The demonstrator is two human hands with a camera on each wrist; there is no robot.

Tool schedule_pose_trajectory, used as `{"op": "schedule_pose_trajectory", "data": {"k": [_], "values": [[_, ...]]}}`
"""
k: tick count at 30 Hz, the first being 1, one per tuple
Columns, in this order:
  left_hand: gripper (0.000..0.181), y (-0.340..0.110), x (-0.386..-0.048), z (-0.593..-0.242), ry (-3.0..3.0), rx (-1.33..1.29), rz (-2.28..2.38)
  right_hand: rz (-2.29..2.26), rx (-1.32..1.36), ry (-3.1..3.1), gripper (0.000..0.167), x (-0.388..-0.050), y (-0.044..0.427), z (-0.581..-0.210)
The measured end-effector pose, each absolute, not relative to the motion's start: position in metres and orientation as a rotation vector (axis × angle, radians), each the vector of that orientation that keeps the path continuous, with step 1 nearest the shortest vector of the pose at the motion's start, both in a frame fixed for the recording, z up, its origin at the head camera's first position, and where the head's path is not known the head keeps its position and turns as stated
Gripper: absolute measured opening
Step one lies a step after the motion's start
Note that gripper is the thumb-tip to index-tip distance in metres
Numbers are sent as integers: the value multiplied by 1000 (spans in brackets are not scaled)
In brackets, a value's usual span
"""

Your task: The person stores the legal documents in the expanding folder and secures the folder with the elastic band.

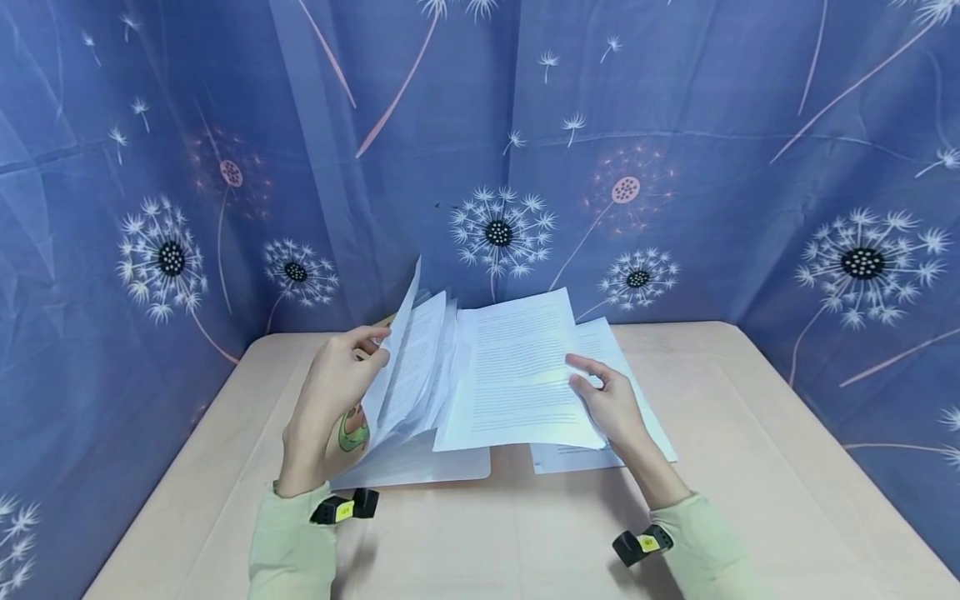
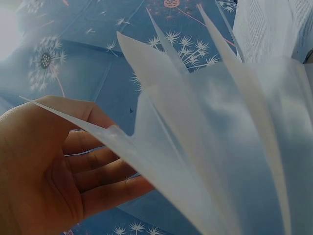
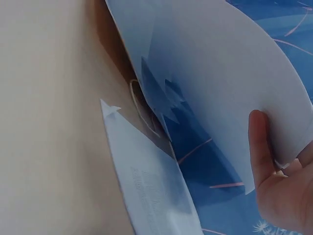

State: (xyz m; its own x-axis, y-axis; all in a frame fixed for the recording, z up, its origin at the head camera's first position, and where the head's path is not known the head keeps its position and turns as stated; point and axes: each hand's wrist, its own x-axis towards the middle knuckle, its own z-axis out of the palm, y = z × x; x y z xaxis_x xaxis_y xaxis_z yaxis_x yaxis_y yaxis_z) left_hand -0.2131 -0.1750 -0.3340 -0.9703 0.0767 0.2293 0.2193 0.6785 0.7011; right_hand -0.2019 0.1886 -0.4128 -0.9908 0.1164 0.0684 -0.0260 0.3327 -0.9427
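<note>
A folder with clear plastic sleeves (image 2: 195, 147) stands spread open on the table, its pale back cover (image 1: 450, 468) flat underneath. My left hand (image 1: 337, 379) pinches the edge of a sleeve on the folder's left side, which is raised and fanned. Several sleeves hold printed pages (image 1: 420, 346). By its right edge, my right hand (image 1: 617, 408) pinches a printed sheet (image 1: 517, 367) between thumb and fingers. That sheet is lifted and slightly bowed, its left side against the fanned sleeves. Whether its left edge lies inside a sleeve is hidden.
Another printed sheet (image 1: 651, 421) lies on the table, partly beneath the raised one. A cartoon drawing (image 1: 352, 429) shows on the folder's front cover by the left wrist. Behind the pale table (image 1: 525, 542) hangs a blue dandelion-print curtain (image 1: 420, 192).
</note>
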Motion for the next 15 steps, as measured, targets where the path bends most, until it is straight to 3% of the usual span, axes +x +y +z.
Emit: {"op": "schedule_pose_trajectory", "data": {"k": [15], "values": [[42,-174,-215,-336,-2724,-223,-1183,1728,-132,-2472,42,-201,174,-419]]}}
